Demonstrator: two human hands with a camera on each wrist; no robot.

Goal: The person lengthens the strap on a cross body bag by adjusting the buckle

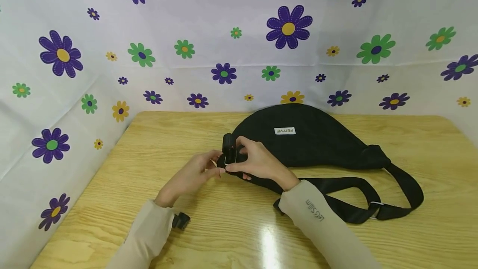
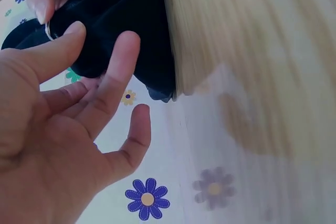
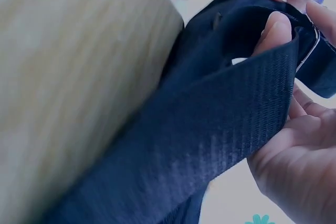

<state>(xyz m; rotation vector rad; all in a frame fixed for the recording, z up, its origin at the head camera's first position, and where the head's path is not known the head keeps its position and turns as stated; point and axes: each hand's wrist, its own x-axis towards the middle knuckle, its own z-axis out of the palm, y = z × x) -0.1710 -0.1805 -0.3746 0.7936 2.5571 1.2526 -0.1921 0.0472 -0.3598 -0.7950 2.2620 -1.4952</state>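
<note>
A black crossbody bag (image 1: 302, 140) with a small white label lies on the table, and its left end is between the hands. A piece of black strap (image 1: 229, 142) stands up there, beside a thin metal buckle (image 3: 314, 51). My left hand (image 1: 196, 173) holds the strap next to the buckle between thumb and fingers, its other fingers spread. The right hand (image 1: 257, 159) pinches the strap from the other side, and one fingertip shows inside a strap loop (image 3: 231, 103) in the right wrist view. Exactly how the strap runs through the buckle is partly hidden by fingers.
The wooden table (image 1: 149, 136) meets a flowered cloth (image 1: 224, 32) behind and at the left. The bag's long strap (image 1: 408, 190) loops out on the right, with a metal ring (image 1: 374, 210) on it. Black wrist devices (image 1: 181, 221) sit at the sleeves.
</note>
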